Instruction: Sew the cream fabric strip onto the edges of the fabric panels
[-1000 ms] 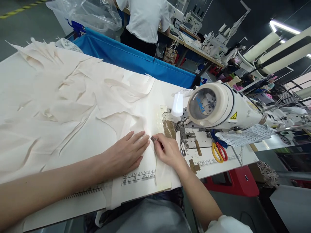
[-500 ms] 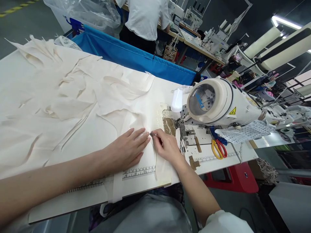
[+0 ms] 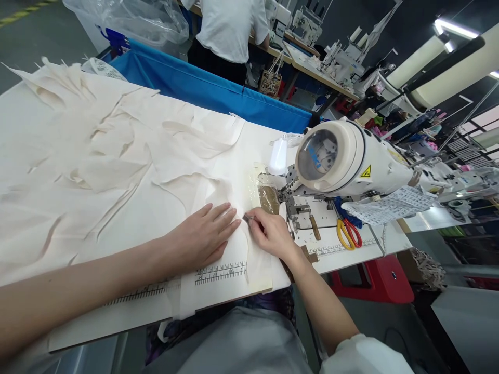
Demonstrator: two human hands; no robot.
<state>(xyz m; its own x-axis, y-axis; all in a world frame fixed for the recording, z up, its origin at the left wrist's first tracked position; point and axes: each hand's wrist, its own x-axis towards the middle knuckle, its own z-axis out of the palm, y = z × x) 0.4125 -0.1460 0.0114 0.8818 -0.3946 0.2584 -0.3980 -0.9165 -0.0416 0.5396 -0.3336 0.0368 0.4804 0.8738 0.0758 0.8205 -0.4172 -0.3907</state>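
Note:
My left hand (image 3: pixel 206 234) lies flat with its fingers stretched out, pressing on cream fabric (image 3: pixel 260 259) at the table's near side. Just to its right, my right hand (image 3: pixel 273 234) is closed in a pinch. Between its thumb and finger pokes a small dark grey metal piece (image 3: pixel 247 218), its tip by the left fingertips; most of it is hidden, so its exact kind does not show. A printed ruler strip (image 3: pixel 221 272) runs along the table edge below my left hand. The sewing machine (image 3: pixel 331 156) stands right of my right hand.
Loose cream fabric pieces (image 3: pixel 113 140) cover the table's left side. Scissors with yellow and red handles (image 3: pixel 343 236) lie under the machine, near a printed paper (image 3: pixel 390 209). A blue cloth bin (image 3: pixel 218 93) borders the far edge. Behind it stands a person in a white shirt (image 3: pixel 228 31).
My right hand has shifted slightly right, away from the left fingertips, and more of the metal piece shows. My left hand stays flat. The whole view has moved a little.

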